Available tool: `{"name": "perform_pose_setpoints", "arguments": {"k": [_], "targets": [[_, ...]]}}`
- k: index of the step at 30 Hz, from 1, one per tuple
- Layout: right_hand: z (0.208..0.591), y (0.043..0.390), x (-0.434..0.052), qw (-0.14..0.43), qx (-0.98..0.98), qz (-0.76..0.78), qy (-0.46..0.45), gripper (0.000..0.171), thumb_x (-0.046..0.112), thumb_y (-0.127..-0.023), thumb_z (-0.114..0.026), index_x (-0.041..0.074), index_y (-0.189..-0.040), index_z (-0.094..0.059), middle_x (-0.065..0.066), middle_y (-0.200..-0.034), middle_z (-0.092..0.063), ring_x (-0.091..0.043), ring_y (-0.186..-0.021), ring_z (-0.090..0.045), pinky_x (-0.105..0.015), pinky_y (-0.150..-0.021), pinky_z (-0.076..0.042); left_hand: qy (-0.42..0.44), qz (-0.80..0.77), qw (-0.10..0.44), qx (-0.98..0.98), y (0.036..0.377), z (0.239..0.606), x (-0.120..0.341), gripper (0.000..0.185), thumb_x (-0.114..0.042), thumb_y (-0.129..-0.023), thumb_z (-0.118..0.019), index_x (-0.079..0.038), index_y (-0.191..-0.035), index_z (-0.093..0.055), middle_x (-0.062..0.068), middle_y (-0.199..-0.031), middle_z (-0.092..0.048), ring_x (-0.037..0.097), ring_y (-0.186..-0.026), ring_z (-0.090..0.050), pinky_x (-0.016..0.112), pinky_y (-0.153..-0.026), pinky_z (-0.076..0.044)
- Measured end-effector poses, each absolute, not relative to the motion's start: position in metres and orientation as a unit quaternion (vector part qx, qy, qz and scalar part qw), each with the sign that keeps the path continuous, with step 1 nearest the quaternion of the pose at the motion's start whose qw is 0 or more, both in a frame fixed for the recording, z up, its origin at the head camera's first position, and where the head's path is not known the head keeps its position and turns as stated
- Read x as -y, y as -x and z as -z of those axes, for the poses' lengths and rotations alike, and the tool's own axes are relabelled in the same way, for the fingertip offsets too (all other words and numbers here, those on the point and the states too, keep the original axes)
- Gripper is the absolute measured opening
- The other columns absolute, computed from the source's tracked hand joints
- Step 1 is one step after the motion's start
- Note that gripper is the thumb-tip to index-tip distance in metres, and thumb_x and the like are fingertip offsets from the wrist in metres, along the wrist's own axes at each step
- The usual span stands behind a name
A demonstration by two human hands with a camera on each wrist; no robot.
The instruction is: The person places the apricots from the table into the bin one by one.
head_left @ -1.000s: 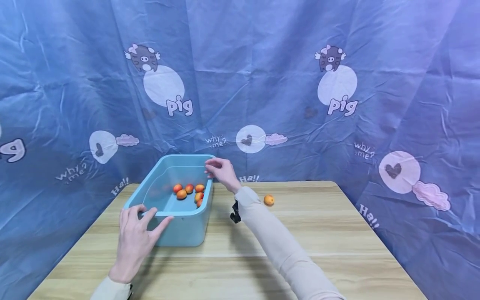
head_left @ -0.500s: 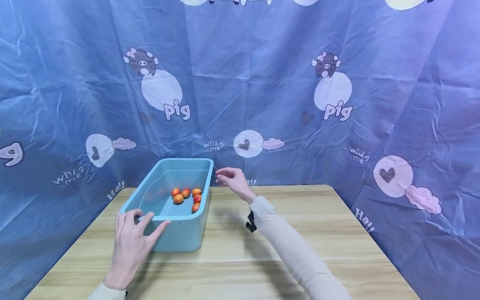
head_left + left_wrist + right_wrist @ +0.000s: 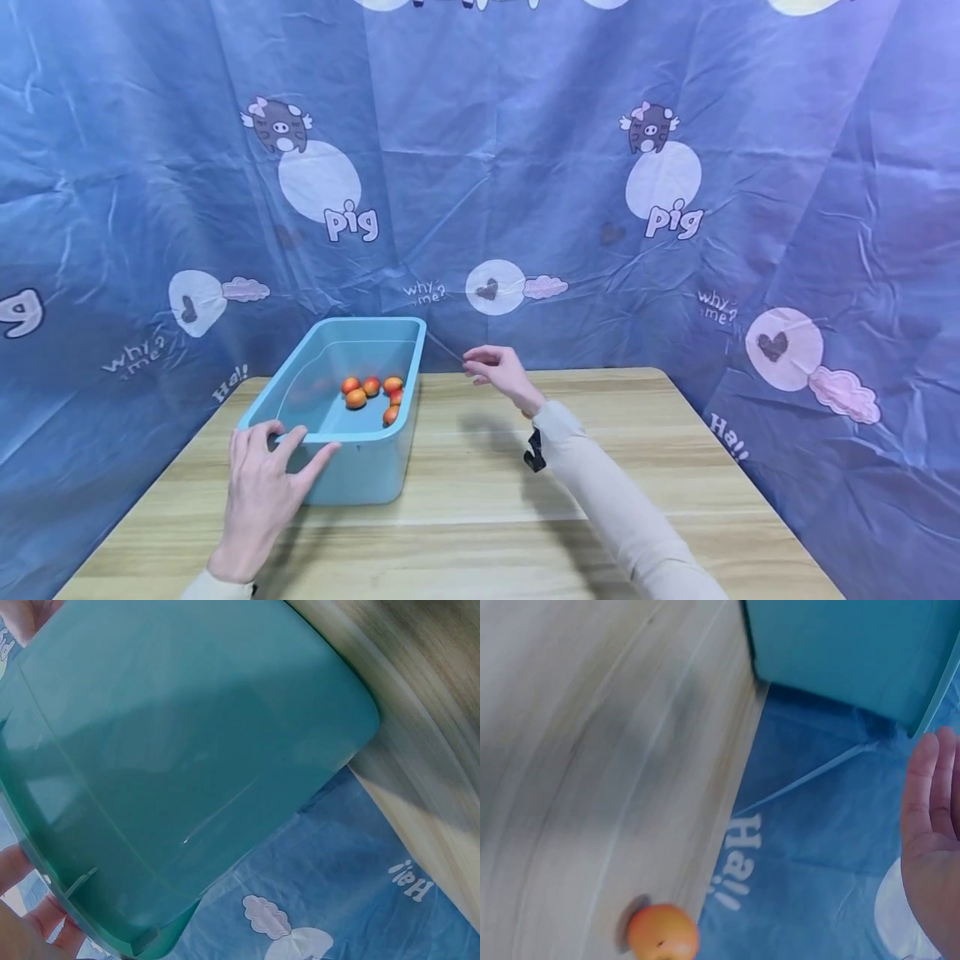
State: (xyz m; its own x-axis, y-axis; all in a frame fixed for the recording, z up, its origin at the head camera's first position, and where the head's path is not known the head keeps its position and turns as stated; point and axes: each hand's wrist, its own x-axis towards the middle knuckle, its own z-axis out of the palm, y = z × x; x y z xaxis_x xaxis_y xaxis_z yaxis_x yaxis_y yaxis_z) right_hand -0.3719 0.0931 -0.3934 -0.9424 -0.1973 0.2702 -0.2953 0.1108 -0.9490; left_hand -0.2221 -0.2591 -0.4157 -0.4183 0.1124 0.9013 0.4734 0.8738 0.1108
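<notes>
My left hand [image 3: 264, 487] rests on the near rim of the teal bin [image 3: 358, 467], fingers spread and straight, steadying it. My right hand [image 3: 501, 372] hangs empty above the wooden table [image 3: 480, 517], to the right of the bin, fingers loosely curled on nothing. The loose orange fruit [image 3: 662, 932] lies on the table near the far edge; the head view hides it behind my wrist. I judge the reach goes best if I lower the hand over it and close from both sides, since a round fruit rolls. It shows no clear long axis. The bin's long axis runs near to far; six fruits [image 3: 371, 387] sit inside.
</notes>
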Motion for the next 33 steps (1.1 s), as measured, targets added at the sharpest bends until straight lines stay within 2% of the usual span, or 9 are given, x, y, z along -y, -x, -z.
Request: {"name": "perform_pose_setpoints", "arguments": {"k": [3,9,12,17,22,24,26,30,33], "targets": [[0.400,0.369,-0.103,0.013,0.753,-0.638,-0.161,0.029,0.007,-0.092,-0.067,-0.007,-0.118,-0.064,-0.027,-0.113,-0.068,-0.018,-0.088,-0.071,-0.039,-0.081,-0.058,0.175,0.179,0.513,0.821,0.221,0.417,0.258,0.077,-0.074,-0.085,-0.052,0.000,-0.090,-0.070,0.028,-0.093,-0.054,0.044,-0.090,-0.045,0.059,-0.088,-0.031],[0.408,0.366,-0.124,-0.013,0.770,-0.619,-0.156,0.033,0.009,-0.093,-0.066,-0.005,-0.122,-0.062,-0.020,-0.119,-0.068,-0.033,-0.105,-0.068,-0.042,-0.084,-0.057,0.177,0.180,0.515,0.819,0.217,0.417,0.256,0.075,-0.073,-0.085,-0.053,0.001,-0.090,-0.070,0.028,-0.092,-0.054,0.043,-0.090,-0.045,0.059,-0.087,-0.031],[0.410,0.366,-0.136,-0.011,0.775,-0.614,-0.148,0.033,0.009,-0.093,-0.066,-0.005,-0.123,-0.062,-0.019,-0.119,-0.068,-0.035,-0.107,-0.067,-0.043,-0.084,-0.056,0.178,0.181,0.513,0.820,0.216,0.416,0.255,0.074,-0.072,-0.085,-0.054,0.000,-0.091,-0.070,0.028,-0.092,-0.054,0.043,-0.090,-0.046,0.059,-0.087,-0.030],[0.414,0.365,-0.157,-0.005,0.793,-0.599,-0.116,0.032,0.009,-0.093,-0.066,-0.002,-0.122,-0.063,-0.018,-0.120,-0.067,-0.031,-0.107,-0.066,-0.031,-0.078,-0.057,0.179,0.180,0.507,0.824,0.216,0.415,0.255,0.074,-0.071,-0.085,-0.056,0.001,-0.092,-0.071,0.029,-0.093,-0.054,0.043,-0.090,-0.046,0.059,-0.088,-0.030],[0.418,0.367,-0.176,0.017,0.802,-0.591,-0.087,0.031,0.005,-0.091,-0.066,-0.003,-0.121,-0.064,-0.022,-0.120,-0.067,-0.022,-0.098,-0.068,-0.032,-0.078,-0.056,0.180,0.174,0.500,0.829,0.216,0.412,0.254,0.072,-0.069,-0.084,-0.059,0.001,-0.094,-0.071,0.029,-0.095,-0.054,0.044,-0.092,-0.046,0.059,-0.089,-0.030],[0.420,0.369,-0.184,0.030,0.804,-0.589,-0.079,0.029,0.004,-0.091,-0.067,-0.004,-0.119,-0.065,-0.019,-0.116,-0.069,-0.013,-0.091,-0.066,-0.033,-0.079,-0.055,0.179,0.171,0.496,0.833,0.216,0.410,0.254,0.071,-0.069,-0.084,-0.059,0.000,-0.095,-0.071,0.029,-0.096,-0.054,0.044,-0.093,-0.046,0.060,-0.091,-0.030],[0.418,0.366,-0.190,0.040,0.811,-0.580,-0.070,0.029,0.003,-0.090,-0.067,-0.006,-0.118,-0.064,-0.018,-0.112,-0.070,-0.010,-0.088,-0.064,-0.030,-0.078,-0.053,0.177,0.168,0.489,0.838,0.215,0.408,0.253,0.073,-0.070,-0.085,-0.057,0.000,-0.096,-0.071,0.030,-0.097,-0.054,0.044,-0.094,-0.045,0.060,-0.093,-0.029],[0.425,0.367,-0.203,0.050,0.822,-0.565,-0.054,0.029,0.004,-0.090,-0.067,-0.006,-0.118,-0.064,-0.016,-0.111,-0.070,-0.012,-0.088,-0.063,-0.035,-0.081,-0.050,0.172,0.168,0.483,0.842,0.212,0.407,0.252,0.076,-0.073,-0.086,-0.053,0.000,-0.096,-0.071,0.030,-0.098,-0.054,0.044,-0.094,-0.045,0.061,-0.094,-0.029],[0.433,0.370,-0.212,0.039,0.823,-0.564,-0.056,0.031,0.004,-0.092,-0.065,-0.005,-0.121,-0.063,-0.015,-0.113,-0.070,-0.009,-0.088,-0.064,-0.044,-0.087,-0.050,0.170,0.173,0.487,0.839,0.210,0.409,0.252,0.076,-0.073,-0.085,-0.053,0.000,-0.096,-0.071,0.030,-0.097,-0.054,0.044,-0.094,-0.045,0.063,-0.094,-0.028]]}}
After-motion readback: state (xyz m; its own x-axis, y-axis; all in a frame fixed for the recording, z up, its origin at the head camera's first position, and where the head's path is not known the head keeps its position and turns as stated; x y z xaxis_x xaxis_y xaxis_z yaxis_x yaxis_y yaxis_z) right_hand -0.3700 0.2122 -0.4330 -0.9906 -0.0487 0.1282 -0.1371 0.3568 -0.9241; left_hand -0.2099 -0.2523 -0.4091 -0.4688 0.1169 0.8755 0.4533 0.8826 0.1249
